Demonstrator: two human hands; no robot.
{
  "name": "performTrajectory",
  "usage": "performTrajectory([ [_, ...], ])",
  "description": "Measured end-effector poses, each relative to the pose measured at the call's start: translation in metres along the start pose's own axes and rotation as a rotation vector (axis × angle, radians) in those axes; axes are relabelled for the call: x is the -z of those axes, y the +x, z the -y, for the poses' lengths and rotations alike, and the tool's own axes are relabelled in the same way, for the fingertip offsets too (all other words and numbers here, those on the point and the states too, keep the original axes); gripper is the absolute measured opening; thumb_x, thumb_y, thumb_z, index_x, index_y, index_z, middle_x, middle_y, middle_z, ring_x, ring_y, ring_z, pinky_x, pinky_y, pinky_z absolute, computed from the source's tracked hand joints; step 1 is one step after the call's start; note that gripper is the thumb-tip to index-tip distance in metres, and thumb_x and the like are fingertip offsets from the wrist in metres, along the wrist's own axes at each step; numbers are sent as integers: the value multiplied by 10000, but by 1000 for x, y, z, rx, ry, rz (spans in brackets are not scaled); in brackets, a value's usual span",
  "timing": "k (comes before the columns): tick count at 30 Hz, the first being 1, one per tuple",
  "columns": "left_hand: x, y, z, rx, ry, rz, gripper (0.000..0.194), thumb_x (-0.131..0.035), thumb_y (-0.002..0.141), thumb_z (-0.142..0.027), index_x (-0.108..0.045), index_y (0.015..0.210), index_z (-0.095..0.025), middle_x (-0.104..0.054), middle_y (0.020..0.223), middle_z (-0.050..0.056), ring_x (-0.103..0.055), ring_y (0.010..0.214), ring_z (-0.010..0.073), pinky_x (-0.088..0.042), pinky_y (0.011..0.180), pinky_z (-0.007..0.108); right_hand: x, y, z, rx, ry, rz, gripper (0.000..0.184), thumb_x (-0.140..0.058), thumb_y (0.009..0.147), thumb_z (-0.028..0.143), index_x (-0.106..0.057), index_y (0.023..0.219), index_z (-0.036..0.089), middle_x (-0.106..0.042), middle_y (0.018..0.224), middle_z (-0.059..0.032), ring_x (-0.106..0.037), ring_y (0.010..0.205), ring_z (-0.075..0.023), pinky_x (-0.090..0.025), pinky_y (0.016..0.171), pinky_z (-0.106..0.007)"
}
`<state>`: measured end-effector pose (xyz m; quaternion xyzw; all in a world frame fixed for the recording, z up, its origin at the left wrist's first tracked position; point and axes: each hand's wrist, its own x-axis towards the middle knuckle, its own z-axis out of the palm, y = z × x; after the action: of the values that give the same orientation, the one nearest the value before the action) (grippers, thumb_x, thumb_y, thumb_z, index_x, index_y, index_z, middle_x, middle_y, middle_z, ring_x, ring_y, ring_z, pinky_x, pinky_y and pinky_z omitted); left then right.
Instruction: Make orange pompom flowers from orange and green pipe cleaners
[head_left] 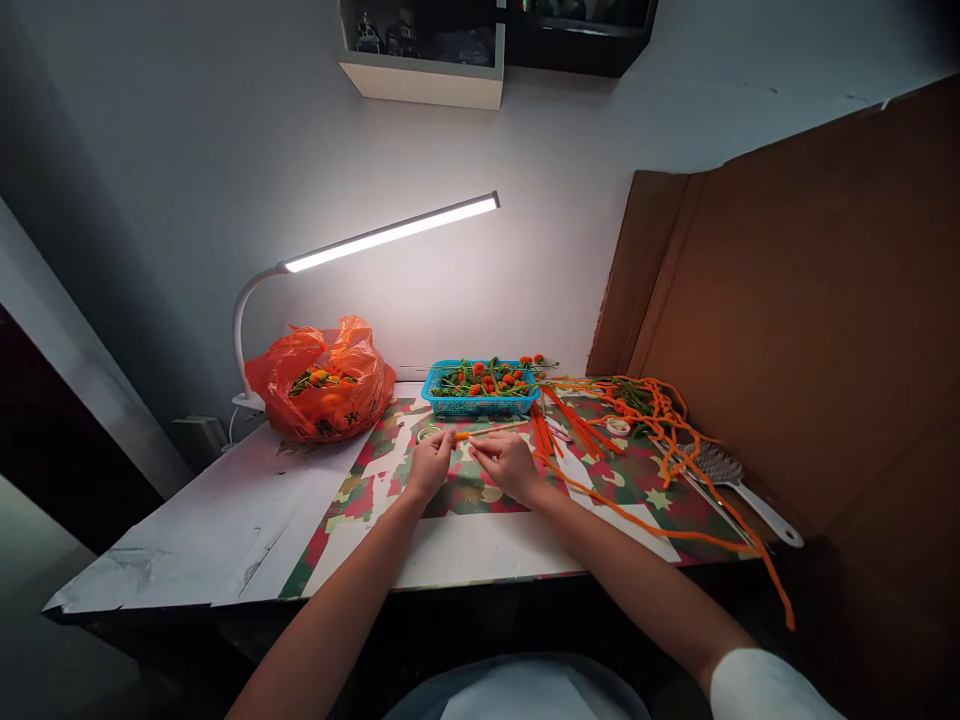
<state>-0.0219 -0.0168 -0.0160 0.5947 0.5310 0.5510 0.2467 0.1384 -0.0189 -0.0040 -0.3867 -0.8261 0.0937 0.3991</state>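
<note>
My left hand (430,466) is closed in a pinch on the left end of a thin pale stick (501,429), where a short orange wrapping (463,436) shows between my hands. The fingertips of my right hand (510,464) pinch close against that orange part, with the stick running out behind them to the right. Exactly what the right fingertips grip is too small to make out. Beyond my hands stands a blue basket (484,406) of orange pompom-like flowers with green stems. Orange fuzzy stems (576,420) lie to its right.
An orange plastic bag (330,405) with flowers sits at left beneath a lit lamp (394,232). At right lie tangled orange yarn (664,408), a tape roll (618,427), pink-handled scissors (557,431) and a hairbrush (761,508). A cardboard panel (787,300) borders the table's right side.
</note>
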Motion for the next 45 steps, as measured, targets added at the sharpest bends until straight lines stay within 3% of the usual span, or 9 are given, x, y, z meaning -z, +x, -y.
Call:
performTrajectory([
  [5,3,4,-5,191,-444,201,494,-568,681,-642,-374,578,-199,-210,487,-94,-161,422,56,-137,429,212,-3,-1,-17,-95,373,10,276,-584,822,413,-748,907,207,-679,745,-50,-569,672,-157,-395,582,-256],
  [8,6,1,-13,175,-528,397,526,-629,658,-625,-337,577,-196,-225,511,-94,-150,442,44,-132,434,204,9,6,-27,-258,581,169,349,-641,737,482,-747,858,173,-667,713,-47,-541,619,-144,-382,519,-242],
  [13,11,-2,-14,145,-382,628,509,-572,722,-624,-361,580,-183,-249,527,-79,-172,457,50,-139,439,211,38,20,-33,-339,548,457,390,-712,640,492,-742,787,132,-616,615,-24,-439,501,-88,-298,446,-221],
  [21,11,2,1,-62,42,699,490,-438,806,-593,-408,548,-178,-307,523,-46,-246,487,86,-173,466,239,54,38,-31,-160,213,513,296,-737,631,417,-743,697,128,-627,572,-19,-473,531,-103,-289,505,-234],
  [25,10,1,-5,-76,128,604,467,-433,806,-558,-398,533,-181,-331,541,-35,-277,521,101,-204,494,244,49,34,-22,-6,-99,333,165,-684,726,318,-722,658,173,-647,589,-10,-502,567,-108,-284,626,-268],
  [29,7,-1,-7,-14,83,485,472,-441,781,-583,-366,530,-190,-323,533,-40,-278,521,102,-212,502,246,32,21,-12,106,-307,69,199,-583,818,245,-661,652,168,-658,651,-6,-519,633,-112,-221,710,-305],
  [35,-1,-5,-7,309,-289,552,467,-483,751,-617,-329,583,-209,-226,491,-86,-149,433,67,-130,430,229,15,13,-12,239,-445,-170,275,-491,879,232,-586,632,161,-618,612,-2,-483,622,-117,-186,694,-315],
  [40,-3,-8,-12,497,-589,592,426,-536,781,-521,-317,607,-200,-175,506,-102,-106,422,49,-96,405,193,16,15,-8,248,-466,-232,365,-411,930,254,-583,621,165,-591,595,-12,-467,632,-128,-178,679,-319],
  [45,-1,-6,-16,486,-847,494,393,-531,831,-414,-314,596,-186,-143,513,-102,-87,418,43,-165,390,163,22,18,5,179,-283,-94,344,-404,946,309,-676,774,188,-596,631,-32,-489,679,-142,-217,738,-319],
])
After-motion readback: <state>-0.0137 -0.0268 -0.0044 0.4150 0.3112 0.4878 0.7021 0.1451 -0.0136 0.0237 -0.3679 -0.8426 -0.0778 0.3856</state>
